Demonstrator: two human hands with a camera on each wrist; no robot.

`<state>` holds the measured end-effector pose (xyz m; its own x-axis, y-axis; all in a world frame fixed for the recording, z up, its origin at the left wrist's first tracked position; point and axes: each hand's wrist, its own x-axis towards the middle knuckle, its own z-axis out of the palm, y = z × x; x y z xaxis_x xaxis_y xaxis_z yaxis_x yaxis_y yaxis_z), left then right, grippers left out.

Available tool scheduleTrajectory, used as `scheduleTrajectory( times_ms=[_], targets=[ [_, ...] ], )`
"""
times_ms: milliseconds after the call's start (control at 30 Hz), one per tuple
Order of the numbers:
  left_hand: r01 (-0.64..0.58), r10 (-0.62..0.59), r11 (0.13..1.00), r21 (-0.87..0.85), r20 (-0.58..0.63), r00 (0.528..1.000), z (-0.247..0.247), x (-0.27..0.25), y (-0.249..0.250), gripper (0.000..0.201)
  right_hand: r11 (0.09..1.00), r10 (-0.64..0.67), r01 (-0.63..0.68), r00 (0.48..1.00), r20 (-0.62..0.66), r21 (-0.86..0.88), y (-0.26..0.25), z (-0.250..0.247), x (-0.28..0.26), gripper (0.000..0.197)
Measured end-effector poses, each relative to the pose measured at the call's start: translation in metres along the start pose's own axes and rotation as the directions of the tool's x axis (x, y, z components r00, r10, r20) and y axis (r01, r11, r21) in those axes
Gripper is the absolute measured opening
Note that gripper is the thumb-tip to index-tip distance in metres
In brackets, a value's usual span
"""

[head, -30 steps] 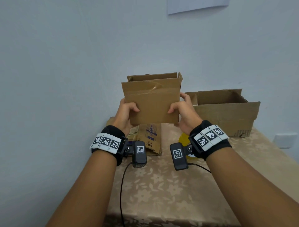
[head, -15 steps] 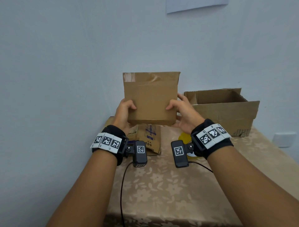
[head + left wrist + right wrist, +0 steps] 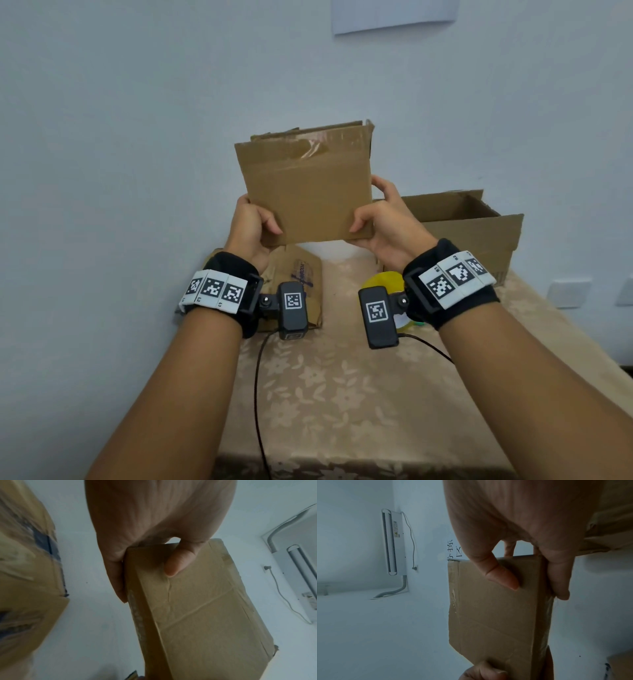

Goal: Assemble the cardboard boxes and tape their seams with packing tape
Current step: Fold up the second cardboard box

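Flattened brown cardboard box (image 3: 306, 192) held upright above the surface (image 3: 342, 394), gripped at both lower corners by left hand (image 3: 251, 224) and right hand (image 3: 387, 226); creased, seemingly old tape along top.

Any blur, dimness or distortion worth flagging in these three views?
Head view: evenly lit, sharp, wide-angle stretch at the forearms; held box clear. Left wrist view: dim, bluish, the cardboard at left smeared. Right wrist view: dim too, the right hand looming large.

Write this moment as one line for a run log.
left hand: grips box | right hand: grips box | box: held above table | tape roll: on table
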<state>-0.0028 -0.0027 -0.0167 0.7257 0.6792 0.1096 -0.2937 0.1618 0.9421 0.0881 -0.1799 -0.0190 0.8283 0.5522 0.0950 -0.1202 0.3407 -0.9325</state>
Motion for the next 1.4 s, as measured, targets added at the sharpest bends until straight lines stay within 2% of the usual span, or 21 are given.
scheduleTrajectory(
  times_ms=[133, 233, 333, 433, 533, 600, 667, 733, 833, 900, 967, 1067, 1100, 1133, 1167, 1233, 1300, 1333, 1400],
  targets=[
    [-0.023, 0.022, 1.000, 0.014, 0.018, 1.000, 0.012, -0.004, 0.006, 0.067, 1.000, -0.018, 0.018, 1.000, 0.004, 0.004, -0.009, -0.009, -0.004, 0.087],
    [-0.009, 0.007, 0.999, 0.031, 0.071, 0.997, 0.024, -0.009, 0.007, 0.069, 0.999, -0.031, 0.030, 0.999, -0.039, -0.023, -0.017, -0.017, -0.007, 0.083],
    [0.033, -0.040, 0.998, 0.059, 0.129, 0.991, 0.037, -0.016, 0.004, 0.056, 0.998, -0.019, 0.013, 0.995, -0.099, -0.060, -0.025, -0.029, -0.007, 0.080],
    [0.108, -0.120, 0.991, 0.076, 0.184, 0.976, 0.055, -0.024, -0.003, 0.040, 0.996, 0.014, -0.025, 0.991, -0.131, -0.085, -0.036, -0.047, -0.010, 0.091],
    [0.166, -0.179, 0.983, 0.075, 0.230, 0.957, 0.069, -0.030, -0.015, 0.042, 0.993, 0.054, -0.069, 0.987, -0.153, -0.094, -0.042, -0.065, -0.016, 0.106],
    [0.184, -0.195, 0.981, 0.068, 0.229, 0.954, 0.077, -0.031, -0.022, 0.044, 0.992, 0.047, -0.064, 0.987, -0.152, -0.106, -0.043, -0.074, -0.019, 0.097],
    [0.187, -0.193, 0.981, 0.045, 0.205, 0.960, 0.082, -0.032, -0.026, 0.036, 0.992, 0.015, -0.033, 0.989, -0.150, -0.119, -0.042, -0.079, -0.020, 0.082],
    [0.167, -0.167, 0.986, 0.017, 0.179, 0.970, 0.085, -0.030, -0.030, 0.031, 0.993, -0.014, -0.003, 0.990, -0.143, -0.117, -0.039, -0.081, -0.021, 0.077],
    [0.116, -0.116, 0.993, 0.015, 0.179, 0.977, 0.086, -0.023, -0.038, 0.052, 0.997, -0.046, 0.036, 0.988, -0.145, -0.068, -0.029, -0.084, -0.018, 0.078],
    [0.107, -0.111, 0.994, 0.035, 0.189, 0.976, 0.086, -0.018, -0.044, 0.057, 0.997, -0.068, 0.064, 0.986, -0.155, -0.033, -0.024, -0.087, -0.016, 0.079],
    [0.140, -0.153, 0.987, 0.076, 0.209, 0.966, 0.083, -0.015, -0.047, 0.052, 0.996, -0.091, 0.090, 0.985, -0.147, -0.013, -0.021, -0.090, -0.015, 0.080],
    [0.218, -0.247, 0.966, 0.137, 0.259, 0.934, 0.071, -0.009, -0.055, 0.061, 0.990, -0.141, 0.141, 0.981, -0.136, -0.007, -0.019, -0.091, -0.014, 0.083],
    [0.236, -0.282, 0.953, 0.188, 0.273, 0.920, 0.067, -0.009, -0.058, 0.058, 0.988, -0.155, 0.155, 0.978, -0.139, -0.009, -0.019, -0.090, -0.014, 0.084],
    [0.244, -0.316, 0.933, 0.265, 0.282, 0.906, 0.063, -0.009, -0.061, 0.057, 0.986, -0.165, 0.166, 0.976, -0.145, -0.005, -0.018, -0.090, -0.014, 0.084],
    [0.236, -0.346, 0.903, 0.359, 0.283, 0.894, 0.059, -0.009, -0.063, 0.065, 0.985, -0.168, 0.171, 0.974, -0.153, 0.009, -0.017, -0.089, -0.014, 0.083],
    [0.183, -0.375, 0.825, 0.534, 0.276, 0.885, 0.055, -0.009, -0.067, 0.088, 0.984, -0.151, 0.164, 0.974, -0.168, 0.066, -0.015, -0.088, -0.013, 0.083],
    [0.156, -0.413, 0.760, 0.631, 0.284, 0.865, 0.052, -0.009, -0.069, 0.107, 0.982, -0.143, 0.162, 0.974, -0.174, 0.102, -0.013, -0.088, -0.012, 0.085],
    [0.155, -0.434, 0.740, 0.654, 0.289, 0.853, 0.052, -0.009, -0.070, 0.109, 0.980, -0.146, 0.167, 0.974, -0.175, 0.109, -0.012, -0.089, -0.012, 0.087],
    [0.133, -0.464, 0.708, 0.694, 0.316, 0.827, 0.050, -0.007, -0.072, 0.098, 0.976, -0.155, 0.178, 0.973, -0.171, 0.125, -0.011, -0.090, -0.013, 0.088]
  ],
)
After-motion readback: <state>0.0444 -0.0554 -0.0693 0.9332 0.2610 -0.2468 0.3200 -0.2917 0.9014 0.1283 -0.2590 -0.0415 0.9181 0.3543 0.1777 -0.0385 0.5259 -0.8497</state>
